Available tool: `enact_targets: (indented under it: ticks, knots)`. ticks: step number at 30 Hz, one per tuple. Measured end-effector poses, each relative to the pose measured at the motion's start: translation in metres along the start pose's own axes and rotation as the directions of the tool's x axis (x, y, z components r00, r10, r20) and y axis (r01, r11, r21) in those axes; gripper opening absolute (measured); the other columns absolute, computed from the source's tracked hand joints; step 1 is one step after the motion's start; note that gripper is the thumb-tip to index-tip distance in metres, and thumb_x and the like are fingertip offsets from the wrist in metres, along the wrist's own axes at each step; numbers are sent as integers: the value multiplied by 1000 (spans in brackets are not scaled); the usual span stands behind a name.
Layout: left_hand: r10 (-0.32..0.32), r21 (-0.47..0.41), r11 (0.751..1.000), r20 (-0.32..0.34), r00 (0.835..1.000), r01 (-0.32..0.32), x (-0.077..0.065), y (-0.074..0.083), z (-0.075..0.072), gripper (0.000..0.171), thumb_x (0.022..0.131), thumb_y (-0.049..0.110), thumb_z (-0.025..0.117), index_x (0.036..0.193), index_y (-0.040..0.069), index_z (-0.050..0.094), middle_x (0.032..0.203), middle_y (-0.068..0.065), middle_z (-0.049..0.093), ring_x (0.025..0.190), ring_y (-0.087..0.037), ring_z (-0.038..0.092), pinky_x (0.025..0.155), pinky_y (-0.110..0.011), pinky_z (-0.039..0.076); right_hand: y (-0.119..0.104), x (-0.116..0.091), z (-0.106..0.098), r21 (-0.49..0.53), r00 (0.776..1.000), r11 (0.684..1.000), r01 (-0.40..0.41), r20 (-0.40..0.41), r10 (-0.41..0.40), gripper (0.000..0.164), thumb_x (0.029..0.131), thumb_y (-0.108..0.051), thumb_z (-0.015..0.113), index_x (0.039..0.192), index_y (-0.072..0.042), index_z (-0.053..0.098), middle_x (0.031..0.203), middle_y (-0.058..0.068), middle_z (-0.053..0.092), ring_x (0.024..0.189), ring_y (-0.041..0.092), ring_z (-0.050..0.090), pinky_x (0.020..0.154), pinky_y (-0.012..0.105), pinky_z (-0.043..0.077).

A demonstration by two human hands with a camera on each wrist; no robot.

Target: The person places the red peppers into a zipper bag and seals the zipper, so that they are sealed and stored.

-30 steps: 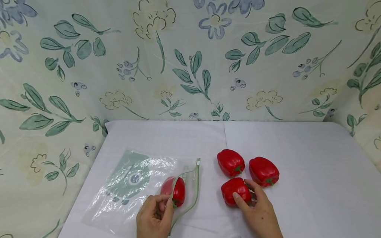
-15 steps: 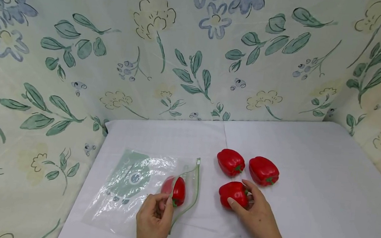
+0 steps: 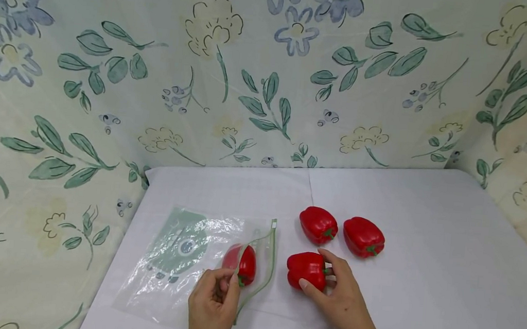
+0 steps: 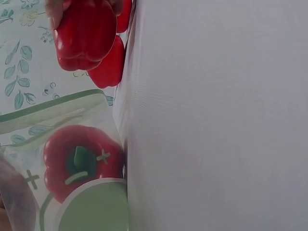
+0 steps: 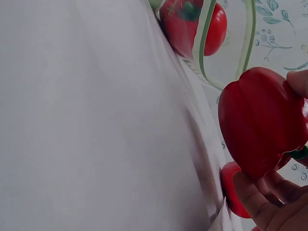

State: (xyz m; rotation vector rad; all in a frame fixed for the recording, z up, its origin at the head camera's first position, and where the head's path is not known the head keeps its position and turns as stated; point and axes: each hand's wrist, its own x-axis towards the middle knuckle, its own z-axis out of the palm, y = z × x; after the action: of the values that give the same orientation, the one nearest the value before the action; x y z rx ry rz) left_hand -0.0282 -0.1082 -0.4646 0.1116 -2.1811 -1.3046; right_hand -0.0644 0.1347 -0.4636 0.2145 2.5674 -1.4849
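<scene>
Head view: red pepper [image 3: 305, 270] within right grip [image 3: 342, 298].

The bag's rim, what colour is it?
The rim is pale green; it shows best in the left wrist view.

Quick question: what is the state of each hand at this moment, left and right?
Left hand: closed, pinching the clear bag near its opening.
Right hand: closed on a red pepper, holding it.
</scene>
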Motion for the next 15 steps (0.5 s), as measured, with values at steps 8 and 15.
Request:
enact_targets:
  ticks: [8, 15]
  knots:
    - [22, -4, 1000, -10, 1000, -22, 0, -2, 0, 31, 79, -12, 75, 92, 16, 69, 72, 11, 48, 57, 3, 44, 44, -12, 39, -14, -2, 21, 52, 996, 995, 84, 39, -86, 82, 76, -40, 89, 146, -29, 48, 133, -3, 52, 114, 22, 56, 81, 29, 61]
    - [38, -14, 999, -6, 999, -38, 0, -3, 1, 32, 80, -12, 75, 93, 17, 69, 72, 12, 48, 57, 3, 44, 44, -12, 39, -23, -1, 36, 46, 985, 987, 157, 61, -160, 79, 76, -40, 89, 144, -29, 50, 132, -7, 53, 115, 17, 54, 87, 23, 57]
